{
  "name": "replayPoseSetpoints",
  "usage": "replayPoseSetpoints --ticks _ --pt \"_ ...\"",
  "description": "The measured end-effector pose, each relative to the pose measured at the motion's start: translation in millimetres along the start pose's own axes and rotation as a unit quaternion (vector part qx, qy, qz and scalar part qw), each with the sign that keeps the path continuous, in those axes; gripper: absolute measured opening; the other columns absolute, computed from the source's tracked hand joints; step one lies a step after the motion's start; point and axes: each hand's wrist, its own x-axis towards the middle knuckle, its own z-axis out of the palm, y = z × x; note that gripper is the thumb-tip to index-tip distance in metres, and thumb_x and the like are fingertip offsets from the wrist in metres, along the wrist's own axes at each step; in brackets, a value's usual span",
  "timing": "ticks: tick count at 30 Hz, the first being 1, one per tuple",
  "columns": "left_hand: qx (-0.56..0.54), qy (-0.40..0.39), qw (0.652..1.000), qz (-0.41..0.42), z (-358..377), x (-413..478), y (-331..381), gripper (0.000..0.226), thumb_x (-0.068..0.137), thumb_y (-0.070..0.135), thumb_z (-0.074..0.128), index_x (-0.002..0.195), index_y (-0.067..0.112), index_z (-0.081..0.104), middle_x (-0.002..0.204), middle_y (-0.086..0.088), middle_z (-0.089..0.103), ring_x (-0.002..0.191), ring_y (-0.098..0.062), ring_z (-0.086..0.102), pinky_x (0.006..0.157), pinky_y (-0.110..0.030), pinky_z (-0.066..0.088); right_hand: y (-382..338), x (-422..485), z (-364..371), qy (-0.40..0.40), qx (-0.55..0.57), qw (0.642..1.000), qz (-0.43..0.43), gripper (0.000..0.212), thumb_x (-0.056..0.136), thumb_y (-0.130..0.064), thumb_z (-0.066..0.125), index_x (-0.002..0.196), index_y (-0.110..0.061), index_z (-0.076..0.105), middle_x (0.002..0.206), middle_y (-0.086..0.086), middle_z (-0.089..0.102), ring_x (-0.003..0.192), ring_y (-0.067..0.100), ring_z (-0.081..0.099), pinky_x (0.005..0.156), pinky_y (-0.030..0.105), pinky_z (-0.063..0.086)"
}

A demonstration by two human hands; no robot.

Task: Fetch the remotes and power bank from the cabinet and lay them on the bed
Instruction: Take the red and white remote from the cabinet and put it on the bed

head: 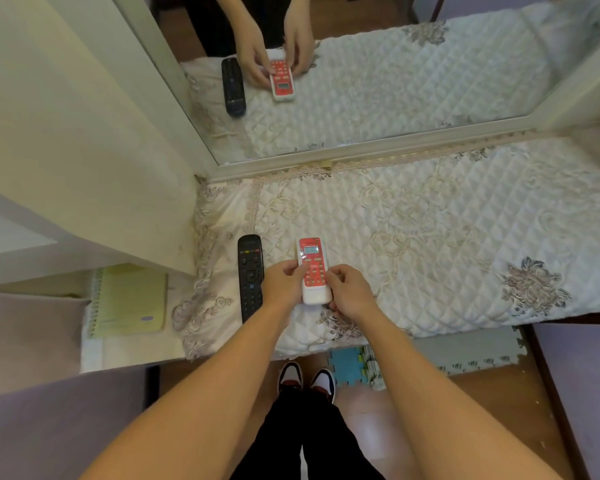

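A white remote with a red face and small screen point(311, 261) lies lengthwise on the quilted white bed point(430, 237), near its front left corner. My left hand point(282, 283) grips its left side and my right hand point(349, 288) grips its right side, both around its lower half. A black remote point(250, 271) lies flat on the bed just left of my left hand, parallel to the white one. No power bank is in view.
A large mirror point(361, 81) leans behind the bed and reflects the hands and both remotes. A white cabinet panel point(84, 150) stands at the left. A yellow-green notebook point(129, 299) lies on a low surface beside the bed. Foam floor mats point(430, 358) lie below the bed's edge.
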Motion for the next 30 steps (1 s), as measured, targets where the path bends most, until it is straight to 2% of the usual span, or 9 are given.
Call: replayPoseSetpoints --ticks 4,7,9,11,14,16,22,26,30 --pt "0.073 0.040 0.996 0.041 0.2 3.3 1.3 0.019 0.095 0.014 0.063 0.109 0.010 0.076 0.097 -0.004 0.075 0.083 -0.014 0.067 0.066 -0.018 0.048 -1.2 2.1 6.0 0.018 -0.008 1.000 0.004 0.016 0.098 -0.028 0.054 0.098 -0.014 0.062 0.078 0.003 0.068 0.057 0.016 0.061 0.058 0.031 0.051" --pt "0.117 0.050 0.991 0.051 -0.3 2.7 1.8 0.019 0.096 0.014 0.063 0.109 0.009 0.075 0.098 -0.004 0.075 0.089 -0.019 0.069 0.075 -0.026 0.051 -4.0 0.8 8.8 0.040 -0.020 0.999 0.002 0.015 0.099 -0.020 0.053 0.100 -0.008 0.062 0.067 0.002 0.065 0.045 0.015 0.058 0.045 0.023 0.048" --pt "0.145 0.050 0.986 0.062 0.1 0.5 2.2 0.019 0.097 0.014 0.061 0.107 0.008 0.075 0.100 -0.007 0.076 0.091 -0.022 0.069 0.081 -0.032 0.053 -5.6 -0.4 9.9 0.042 -0.016 0.999 0.009 0.016 0.100 -0.019 0.050 0.100 -0.008 0.061 0.064 0.005 0.066 0.044 0.016 0.059 0.048 0.027 0.052" --pt "0.169 0.051 0.981 0.078 0.1 -5.2 3.4 0.019 0.098 0.014 0.057 0.104 0.007 0.074 0.101 -0.008 0.075 0.090 -0.022 0.067 0.078 -0.031 0.049 -8.3 -3.4 9.6 0.035 -0.013 0.999 0.017 0.017 0.100 -0.020 0.048 0.101 -0.009 0.060 0.068 0.008 0.068 0.051 0.021 0.063 0.055 0.037 0.057" --pt "0.219 0.038 0.968 0.113 -1.7 -14.3 4.7 0.018 0.097 0.015 0.056 0.107 0.004 0.067 0.110 -0.014 0.069 0.101 -0.029 0.064 0.080 -0.033 0.045 -15.0 -10.8 3.5 0.030 -0.042 0.999 0.004 0.021 0.100 -0.022 0.046 0.106 -0.008 0.060 0.079 0.003 0.066 0.062 0.016 0.061 0.051 0.018 0.049" --pt "0.268 0.021 0.951 0.151 -6.0 -22.1 7.9 0.024 0.097 0.017 0.055 0.117 0.006 0.063 0.117 -0.015 0.063 0.110 -0.032 0.059 0.087 -0.036 0.043 -19.4 -16.0 -3.3 0.044 -0.083 0.995 -0.015 0.023 0.099 -0.023 0.047 0.112 -0.010 0.061 0.097 0.005 0.067 0.076 0.016 0.060 0.062 0.020 0.045" --pt "0.472 -0.012 0.806 0.358 -19.8 -48.2 18.7 0.045 0.093 0.020 0.055 0.136 0.008 0.054 0.131 -0.013 0.059 0.114 -0.033 0.055 0.086 -0.045 0.052 -33.6 -44.1 -28.7 0.103 -0.228 0.964 -0.091 0.039 0.097 -0.030 0.048 0.131 -0.014 0.054 0.129 0.015 0.054 0.117 0.030 0.051 0.094 0.042 0.046" --pt "0.519 -0.008 0.737 0.432 -22.2 -65.7 29.8 0.053 0.090 0.033 0.054 0.139 0.011 0.053 0.132 -0.010 0.062 0.117 -0.030 0.058 0.090 -0.044 0.052 -40.9 -73.1 -44.5 0.157 -0.316 0.924 -0.149 0.043 0.096 -0.032 0.049 0.135 -0.016 0.052 0.133 0.012 0.052 0.122 0.030 0.046 0.095 0.045 0.042" --pt "0.554 -0.006 0.676 0.486 -22.5 -81.9 38.0 0.059 0.090 0.046 0.040 0.137 0.014 0.055 0.126 -0.007 0.066 0.115 -0.028 0.060 0.094 -0.043 0.049 -36.5 -105.0 -54.7 0.217 -0.361 0.888 -0.185 0.044 0.090 -0.031 0.055 0.130 -0.014 0.058 0.131 0.012 0.056 0.121 0.030 0.051 0.094 0.046 0.042"
